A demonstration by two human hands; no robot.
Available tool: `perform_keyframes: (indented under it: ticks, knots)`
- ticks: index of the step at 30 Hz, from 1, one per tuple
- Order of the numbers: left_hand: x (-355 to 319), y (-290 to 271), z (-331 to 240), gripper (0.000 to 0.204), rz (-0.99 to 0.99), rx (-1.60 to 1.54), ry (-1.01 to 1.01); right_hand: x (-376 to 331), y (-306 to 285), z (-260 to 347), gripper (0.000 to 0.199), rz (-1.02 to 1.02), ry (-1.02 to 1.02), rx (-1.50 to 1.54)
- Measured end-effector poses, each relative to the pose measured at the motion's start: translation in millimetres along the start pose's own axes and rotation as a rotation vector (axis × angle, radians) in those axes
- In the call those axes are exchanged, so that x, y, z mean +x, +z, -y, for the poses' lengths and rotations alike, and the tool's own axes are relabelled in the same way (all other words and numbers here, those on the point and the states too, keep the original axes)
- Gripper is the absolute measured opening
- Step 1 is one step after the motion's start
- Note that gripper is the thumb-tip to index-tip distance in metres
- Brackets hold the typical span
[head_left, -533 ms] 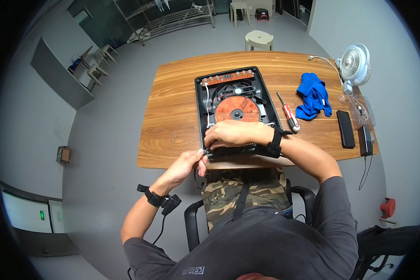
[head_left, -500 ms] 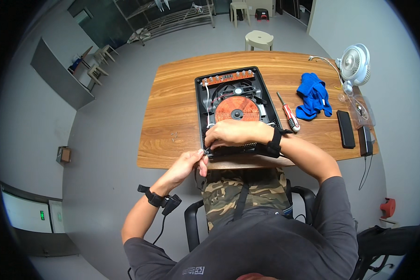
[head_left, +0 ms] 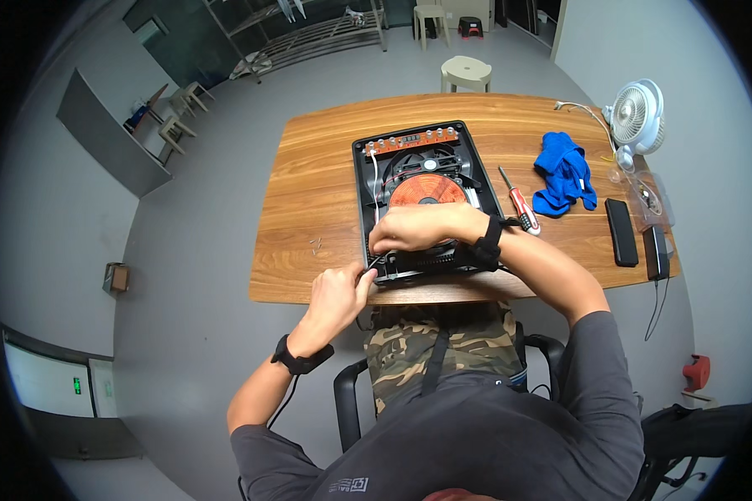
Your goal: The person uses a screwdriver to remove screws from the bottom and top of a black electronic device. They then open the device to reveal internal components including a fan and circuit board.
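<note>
the opened black cooker base (head_left: 426, 200) lies mid-desk (head_left: 309, 209). right hand (head_left: 414, 227) bends in from the right, fingers curled down on its near edge. left hand (head_left: 336, 294) pinches a black cable (head_left: 378, 263) at its corner.

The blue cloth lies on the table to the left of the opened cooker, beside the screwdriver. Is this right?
Not quite. The head view shows the blue cloth to the right of the cooker, not the left. It does lie on the table beside the screwdriver.

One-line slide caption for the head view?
Both hands, left and right, work at the near edge of an opened induction cooker.
</note>
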State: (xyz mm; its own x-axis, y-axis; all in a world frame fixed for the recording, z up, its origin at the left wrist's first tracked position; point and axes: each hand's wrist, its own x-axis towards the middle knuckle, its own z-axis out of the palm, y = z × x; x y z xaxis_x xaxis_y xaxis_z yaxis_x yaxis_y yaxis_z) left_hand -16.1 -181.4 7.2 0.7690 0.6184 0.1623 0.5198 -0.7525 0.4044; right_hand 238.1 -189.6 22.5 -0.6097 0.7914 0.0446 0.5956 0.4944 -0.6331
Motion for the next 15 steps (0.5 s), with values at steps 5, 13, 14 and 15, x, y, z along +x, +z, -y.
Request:
perform_keyframes:
  ticks: [5,13,14,15]
  knots:
    - [4,-3,14,0.039,0.417,-0.742,-0.38,-14,-12,1,0.029,-0.103,0.031,-0.026]
    - [1,-2,6,0.037,0.427,-1.393,-0.649,-2,18,16,0.027,-0.093,-0.219,-0.089]
    - [-3,1,10,0.036,0.437,-1.443,-0.642,2,21,18,0.024,-0.072,-0.22,-0.082]
    - [-7,7,18,0.036,0.446,-1.493,-0.634,4,22,19,0.023,-0.059,-0.225,-0.054]
